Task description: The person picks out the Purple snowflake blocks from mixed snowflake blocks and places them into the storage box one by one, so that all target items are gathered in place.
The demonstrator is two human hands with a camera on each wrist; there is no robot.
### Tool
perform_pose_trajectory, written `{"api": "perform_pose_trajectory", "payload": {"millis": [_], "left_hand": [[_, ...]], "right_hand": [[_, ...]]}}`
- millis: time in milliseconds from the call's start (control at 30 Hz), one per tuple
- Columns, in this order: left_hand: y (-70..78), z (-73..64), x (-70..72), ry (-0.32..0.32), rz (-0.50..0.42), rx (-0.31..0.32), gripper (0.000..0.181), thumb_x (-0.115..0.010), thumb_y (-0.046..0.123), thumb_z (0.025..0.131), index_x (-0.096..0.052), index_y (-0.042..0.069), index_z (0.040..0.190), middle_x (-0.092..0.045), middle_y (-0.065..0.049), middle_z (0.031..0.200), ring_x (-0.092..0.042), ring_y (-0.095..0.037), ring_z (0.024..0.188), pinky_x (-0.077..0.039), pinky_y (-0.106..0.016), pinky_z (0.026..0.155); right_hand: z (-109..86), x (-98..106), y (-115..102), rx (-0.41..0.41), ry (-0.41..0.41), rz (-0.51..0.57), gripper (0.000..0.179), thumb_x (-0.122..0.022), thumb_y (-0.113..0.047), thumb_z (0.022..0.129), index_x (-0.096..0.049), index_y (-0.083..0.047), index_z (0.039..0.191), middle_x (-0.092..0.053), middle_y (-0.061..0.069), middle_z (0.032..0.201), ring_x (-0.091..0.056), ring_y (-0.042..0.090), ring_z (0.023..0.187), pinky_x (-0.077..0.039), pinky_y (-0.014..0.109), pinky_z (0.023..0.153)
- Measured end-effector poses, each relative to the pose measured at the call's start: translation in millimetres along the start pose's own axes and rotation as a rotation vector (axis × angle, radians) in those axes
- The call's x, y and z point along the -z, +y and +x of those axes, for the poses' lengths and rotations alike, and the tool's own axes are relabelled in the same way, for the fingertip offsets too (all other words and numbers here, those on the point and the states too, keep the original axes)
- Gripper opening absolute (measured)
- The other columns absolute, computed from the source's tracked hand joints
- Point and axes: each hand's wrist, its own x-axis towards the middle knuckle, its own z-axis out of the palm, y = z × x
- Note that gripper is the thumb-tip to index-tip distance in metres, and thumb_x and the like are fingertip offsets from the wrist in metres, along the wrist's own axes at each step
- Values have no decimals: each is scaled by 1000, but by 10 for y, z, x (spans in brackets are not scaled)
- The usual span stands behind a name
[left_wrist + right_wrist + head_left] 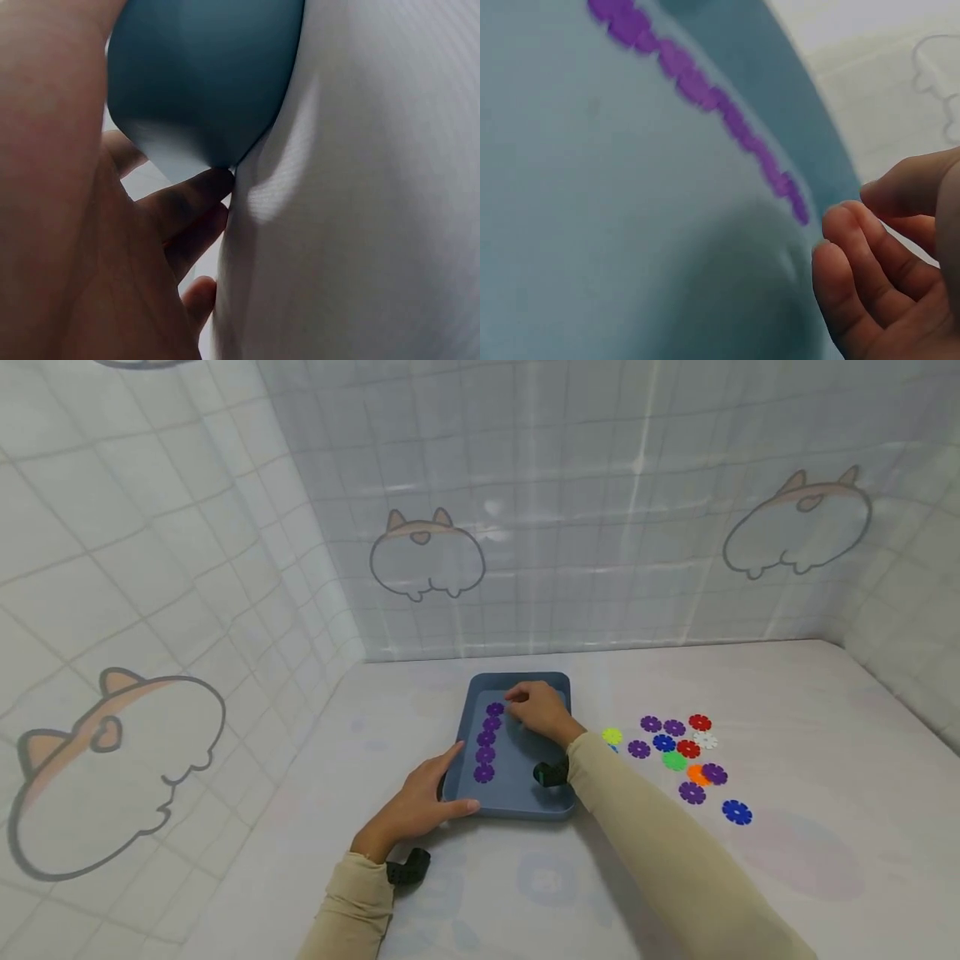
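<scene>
A blue-grey tray [525, 812] lies on the table, and several purple notched plastic discs [486, 755] form a column along its left side. My left hand [414, 800] rests at the tray's near left corner, thumb along the front edge and index finger along the left side. In the left wrist view its other fingers [184, 204] touch the tray wall low down by the table. Over the far part of the tray is my right hand [542, 708], fingertips beside the farthest purple disc [796, 199]. Its fingers [832, 274] are loosely bent, with nothing visible between them and the thumb.
Right of the tray, loose discs lie scattered: purple [692, 792], blue [737, 812], red [700, 722], green [674, 761], white [705, 740], orange [699, 774] and yellow [612, 737]. My right forearm partly covers some. Tiled-pattern walls [600, 593] enclose the table's back and sides.
</scene>
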Motion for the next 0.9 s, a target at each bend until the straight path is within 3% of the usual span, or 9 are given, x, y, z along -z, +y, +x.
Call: {"api": "perform_pose_trajectory", "payload": {"millis": [167, 300, 467, 667, 900], "left_hand": [[-21, 15, 5, -1, -3, -18, 98, -71, 58, 87, -17, 25, 163, -27, -5, 162, -26, -31, 147, -23, -59, 115], [-25, 16, 3, 1, -4, -17, 98, -71, 58, 87, -17, 26, 162, -27, -6, 162, -26, -31, 147, -23, -60, 115], [-16, 12, 5, 1, -6, -17, 97, -71, 57, 87, -18, 26, 163, -27, -6, 162, -26, -32, 147, -23, -61, 115], [-4, 1, 4, -9, 4, -14, 97, -70, 58, 88, -16, 26, 163, -25, -6, 163, -24, -32, 148, -22, -61, 115], [16, -3, -5, -4, -1, -14, 97, -70, 56, 88, -17, 25, 163, -25, -8, 163, -24, -34, 148, -21, -62, 115]], "right_hand": [[-117, 81, -76, 6, 16, 121, 26, -63, -12, 98, -69, -2, 121, -70, 18, 103, -68, 29, 85, -58, 36, 72], [-233, 181, -93, 14, 45, 186, 22, -64, -12, 99, -70, -5, 119, -68, 23, 109, -68, 30, 93, -58, 38, 77], [-424, 374, -74, 22, 66, 206, 21, -64, -11, 99, -69, -3, 119, -68, 23, 112, -67, 31, 96, -58, 38, 79], [-647, 612, -26, -30, 84, 206, 23, -65, -14, 99, -68, -4, 120, -67, 24, 114, -65, 39, 101, -57, 37, 80], [-849, 829, 28, -83, 109, 209, 29, -63, -16, 101, -66, -2, 125, -67, 21, 118, -66, 36, 103, -58, 35, 81]]}}
